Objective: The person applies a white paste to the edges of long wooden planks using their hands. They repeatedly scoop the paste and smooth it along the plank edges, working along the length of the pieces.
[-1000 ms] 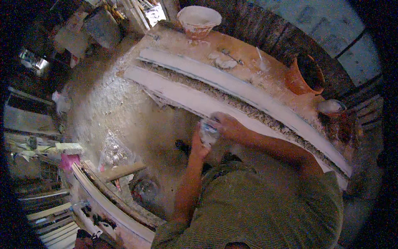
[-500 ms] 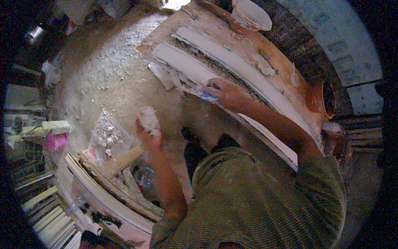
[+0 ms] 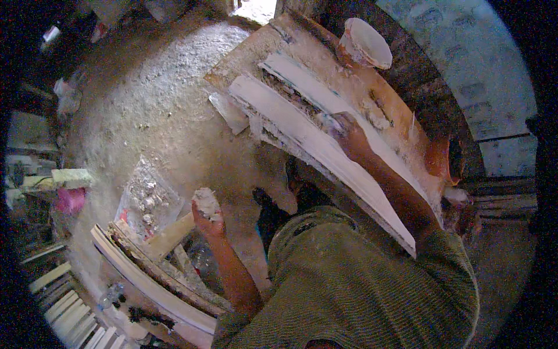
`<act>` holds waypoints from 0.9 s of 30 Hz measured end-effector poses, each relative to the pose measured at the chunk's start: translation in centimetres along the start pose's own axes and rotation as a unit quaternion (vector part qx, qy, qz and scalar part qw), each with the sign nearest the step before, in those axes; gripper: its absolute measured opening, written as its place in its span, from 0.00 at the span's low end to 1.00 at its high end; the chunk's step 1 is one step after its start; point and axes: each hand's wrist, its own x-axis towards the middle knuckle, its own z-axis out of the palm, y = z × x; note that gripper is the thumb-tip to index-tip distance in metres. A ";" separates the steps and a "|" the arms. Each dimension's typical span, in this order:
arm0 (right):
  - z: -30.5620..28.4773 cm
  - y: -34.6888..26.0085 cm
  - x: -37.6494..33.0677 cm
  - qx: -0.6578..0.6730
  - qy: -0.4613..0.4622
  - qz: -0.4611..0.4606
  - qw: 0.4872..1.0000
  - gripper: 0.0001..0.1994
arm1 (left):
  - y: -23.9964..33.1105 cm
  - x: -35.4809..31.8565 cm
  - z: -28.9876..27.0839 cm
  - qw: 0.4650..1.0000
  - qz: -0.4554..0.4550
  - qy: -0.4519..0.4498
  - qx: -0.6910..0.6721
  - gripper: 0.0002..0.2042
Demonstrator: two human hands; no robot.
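Note:
My left hand (image 3: 209,221) is held out over the floor with its fingers around a lump of whitish putty (image 3: 206,203). My right hand (image 3: 350,134) is closed at the gap between two long boards coated in white, near the inner edge of the nearer board (image 3: 325,151). A small pale, bluish thing shows at its fingertips, too blurred to name. Beyond the hand lies the farther white-coated board (image 3: 308,81). Both boards rest on a brown workbench (image 3: 378,87).
A whitish bucket (image 3: 366,43) stands at the bench's far side, and an orange container (image 3: 440,160) lies at its right. On the floor at left are a plastic sheet with pale scraps (image 3: 148,198) and a second bench (image 3: 157,291) with long strips.
My right hand has moved from the nearer board's outer edge across to its inner side. The nearer board now shows more of its white face. My left hand still holds the putty, slightly lower.

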 end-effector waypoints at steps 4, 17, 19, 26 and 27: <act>3.2 -0.8 3.5 0.030 -0.142 -0.130 0.981 0.21 | -5.9 2.5 -1.8 0.932 0.186 0.196 0.241 0.19; 10.5 1.1 5.7 -0.056 -0.152 -0.370 0.915 0.10 | -31.8 11.8 -3.4 0.862 0.258 0.171 0.400 0.21; 10.0 1.7 4.6 -0.016 -0.203 -0.263 0.943 0.09 | -35.0 12.1 -4.1 0.868 0.289 0.219 0.338 0.20; 7.5 5.7 -3.3 -0.001 -0.146 -0.336 0.931 0.10 | -43.6 8.2 -7.8 0.885 0.315 0.166 0.301 0.21; 6.9 6.6 -4.8 -0.019 -0.146 -0.355 0.923 0.10 | -44.6 6.9 -8.5 0.887 0.317 0.083 0.326 0.20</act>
